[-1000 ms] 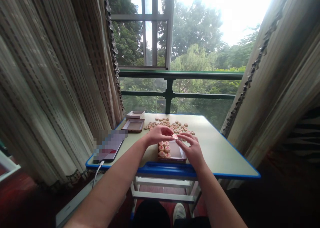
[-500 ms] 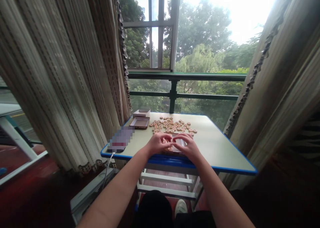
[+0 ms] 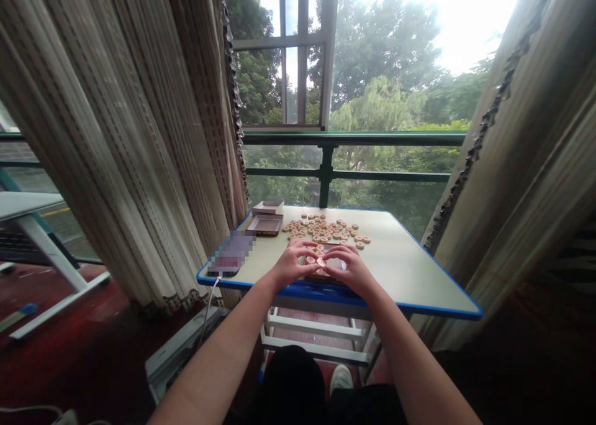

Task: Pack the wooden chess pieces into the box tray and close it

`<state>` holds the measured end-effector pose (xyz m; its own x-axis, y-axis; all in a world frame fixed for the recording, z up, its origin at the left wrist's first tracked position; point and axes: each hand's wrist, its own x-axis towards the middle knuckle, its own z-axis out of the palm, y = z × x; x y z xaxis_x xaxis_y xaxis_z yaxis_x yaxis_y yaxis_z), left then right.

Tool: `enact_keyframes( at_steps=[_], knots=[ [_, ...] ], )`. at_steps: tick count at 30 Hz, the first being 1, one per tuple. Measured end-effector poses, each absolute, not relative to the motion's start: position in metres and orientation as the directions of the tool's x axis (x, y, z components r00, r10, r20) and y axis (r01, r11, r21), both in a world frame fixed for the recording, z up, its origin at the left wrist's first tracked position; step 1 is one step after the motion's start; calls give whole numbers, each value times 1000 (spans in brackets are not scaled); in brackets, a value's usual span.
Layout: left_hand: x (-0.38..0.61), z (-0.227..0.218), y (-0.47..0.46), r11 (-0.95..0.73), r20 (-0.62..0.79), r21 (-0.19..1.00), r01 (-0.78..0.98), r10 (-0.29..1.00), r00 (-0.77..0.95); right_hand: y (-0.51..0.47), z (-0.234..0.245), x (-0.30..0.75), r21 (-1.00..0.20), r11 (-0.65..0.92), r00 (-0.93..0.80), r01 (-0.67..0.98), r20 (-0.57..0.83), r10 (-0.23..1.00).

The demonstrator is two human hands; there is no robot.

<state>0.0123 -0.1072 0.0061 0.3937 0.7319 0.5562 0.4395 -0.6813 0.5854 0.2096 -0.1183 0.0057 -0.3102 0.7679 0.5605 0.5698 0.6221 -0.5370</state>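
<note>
Both my hands are over a shallow box (image 3: 336, 258) at the table's near edge. Round wooden xiangqi pieces (image 3: 320, 249) lie in its left part. My right hand (image 3: 347, 265) has thumb and index fingertips at one pale xiangqi piece (image 3: 321, 261), gripping its right side. My left hand (image 3: 294, 263) curves round the box's left side, fingers and thumb apart, its thumb tip close to that same piece. The hands hide parts of the box and its pieces. Beyond the box, many more loose xiangqi pieces (image 3: 328, 227) are scattered on the table (image 3: 410, 263).
At the table's back left are an open box tray (image 3: 265, 225) and another box part (image 3: 269, 207) behind it. A blurred phone-like device (image 3: 233, 252) with a white cable (image 3: 208, 307) lies at the left edge. Curtains (image 3: 177, 133) flank the window; a green railing (image 3: 354, 139) runs behind.
The view has shifted slightly. My fingertips have parted a little, and the pale piece between them now shows its face. The scattered pieces look unchanged.
</note>
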Motion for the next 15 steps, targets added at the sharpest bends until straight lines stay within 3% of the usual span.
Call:
enact_keyframes(
  at_steps=[15],
  knots=[
    [11, 6, -109, -660, 490, 593, 461, 750, 444, -121, 5, 209, -529, 593, -339, 607, 503, 795]
  ],
)
